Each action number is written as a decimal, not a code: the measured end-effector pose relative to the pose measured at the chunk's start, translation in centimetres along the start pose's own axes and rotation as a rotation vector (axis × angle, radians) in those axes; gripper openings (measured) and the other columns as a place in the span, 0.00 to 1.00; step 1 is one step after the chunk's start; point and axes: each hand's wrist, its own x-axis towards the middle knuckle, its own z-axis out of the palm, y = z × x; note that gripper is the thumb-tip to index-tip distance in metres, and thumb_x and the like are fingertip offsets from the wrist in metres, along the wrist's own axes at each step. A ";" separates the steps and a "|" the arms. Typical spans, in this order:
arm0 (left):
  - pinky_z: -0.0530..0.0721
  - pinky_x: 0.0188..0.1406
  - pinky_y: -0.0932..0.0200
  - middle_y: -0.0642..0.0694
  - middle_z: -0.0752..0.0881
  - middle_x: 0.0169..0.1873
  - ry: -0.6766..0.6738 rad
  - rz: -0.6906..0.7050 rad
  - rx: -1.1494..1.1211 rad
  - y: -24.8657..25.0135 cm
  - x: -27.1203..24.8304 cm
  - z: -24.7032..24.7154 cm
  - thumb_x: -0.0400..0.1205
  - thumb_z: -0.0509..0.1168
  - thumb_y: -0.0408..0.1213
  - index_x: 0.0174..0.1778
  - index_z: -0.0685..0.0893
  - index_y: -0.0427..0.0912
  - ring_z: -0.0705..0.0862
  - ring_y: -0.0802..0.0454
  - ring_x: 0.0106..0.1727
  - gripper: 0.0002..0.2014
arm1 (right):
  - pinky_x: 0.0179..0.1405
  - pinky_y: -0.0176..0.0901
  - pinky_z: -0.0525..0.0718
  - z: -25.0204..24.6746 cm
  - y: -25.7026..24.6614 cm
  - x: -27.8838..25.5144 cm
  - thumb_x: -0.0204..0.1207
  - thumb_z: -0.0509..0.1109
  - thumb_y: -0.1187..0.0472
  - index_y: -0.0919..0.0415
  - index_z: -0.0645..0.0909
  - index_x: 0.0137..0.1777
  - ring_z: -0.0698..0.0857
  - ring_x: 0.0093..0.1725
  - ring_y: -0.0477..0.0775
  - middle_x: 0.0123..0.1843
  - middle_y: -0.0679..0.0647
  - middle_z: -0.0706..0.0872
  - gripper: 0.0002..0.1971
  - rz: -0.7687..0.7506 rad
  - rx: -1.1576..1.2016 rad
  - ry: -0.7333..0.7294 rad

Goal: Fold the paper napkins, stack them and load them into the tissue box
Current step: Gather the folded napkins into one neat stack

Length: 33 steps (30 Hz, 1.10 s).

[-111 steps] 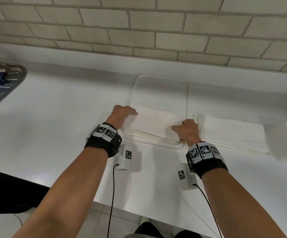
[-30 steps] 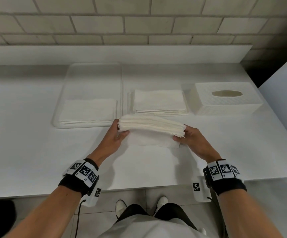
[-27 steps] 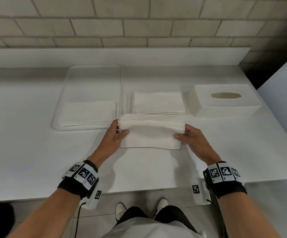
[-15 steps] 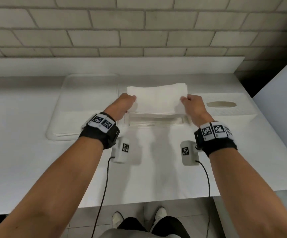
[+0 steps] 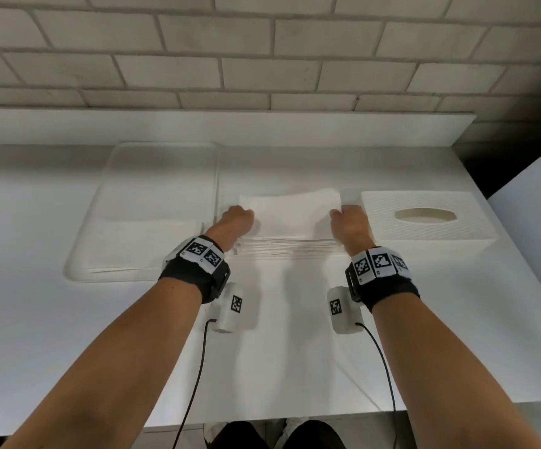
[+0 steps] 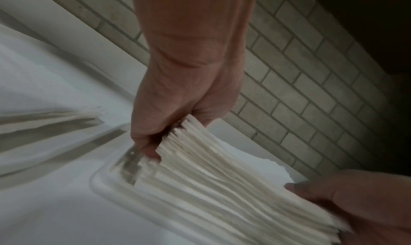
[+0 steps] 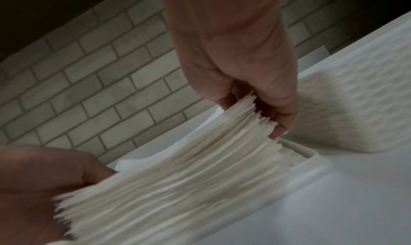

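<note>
A thick stack of folded white napkins (image 5: 290, 215) is held between my hands at mid-counter. My left hand (image 5: 235, 222) grips its left end and my right hand (image 5: 348, 223) grips its right end, fingers curled round the edges. In the left wrist view my left hand (image 6: 169, 136) pinches the layered stack (image 6: 222, 178) just above a low white base with a raised rim (image 6: 106, 178). The right wrist view shows my right hand (image 7: 255, 111) clamping the other end of the stack (image 7: 189, 178). The white textured tissue box cover (image 5: 424, 222), with an oval slot, stands just right of my right hand.
A shallow clear tray (image 5: 152, 176) lies to the left, with flat napkins (image 5: 146, 247) in its near half. A brick wall and a low ledge close off the back. A white panel rises at the far right, past the counter's end.
One second ago the stack was being doubled over near the counter's front. Both hands then carried it away from me and have lowered it onto the pile beside the box cover.
</note>
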 end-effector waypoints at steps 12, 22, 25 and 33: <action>0.70 0.75 0.45 0.34 0.62 0.78 0.041 -0.006 0.133 -0.3 -0.4 -2.1 0.89 0.47 0.47 0.81 0.61 0.33 0.69 0.36 0.76 0.28 | 0.67 0.58 0.74 -0.5 -1.9 -2.5 0.85 0.59 0.57 0.73 0.75 0.68 0.74 0.69 0.68 0.69 0.69 0.77 0.20 -0.132 -0.274 0.257; 0.76 0.63 0.49 0.31 0.79 0.68 0.350 -0.138 0.025 -13.4 2.2 -16.0 0.82 0.58 0.36 0.65 0.79 0.26 0.77 0.33 0.69 0.19 | 0.46 0.58 0.89 10.1 -13.7 -9.8 0.81 0.62 0.62 0.77 0.84 0.45 0.86 0.40 0.59 0.38 0.60 0.86 0.16 -0.146 0.353 -0.253; 0.79 0.67 0.45 0.33 0.79 0.68 0.380 -0.224 -0.072 -17.3 2.2 -17.3 0.77 0.63 0.38 0.67 0.78 0.30 0.78 0.35 0.68 0.24 | 0.39 0.52 0.88 14.4 -13.8 -10.2 0.82 0.60 0.61 0.62 0.72 0.33 0.89 0.53 0.66 0.43 0.60 0.82 0.14 -0.052 0.237 -0.371; 0.78 0.63 0.51 0.33 0.79 0.68 0.271 -0.264 -0.289 -18.5 0.8 -18.8 0.78 0.72 0.36 0.71 0.74 0.27 0.79 0.35 0.69 0.28 | 0.31 0.42 0.79 18.4 -14.3 -9.3 0.82 0.58 0.64 0.62 0.70 0.33 0.81 0.40 0.60 0.35 0.57 0.78 0.14 0.068 0.181 -0.290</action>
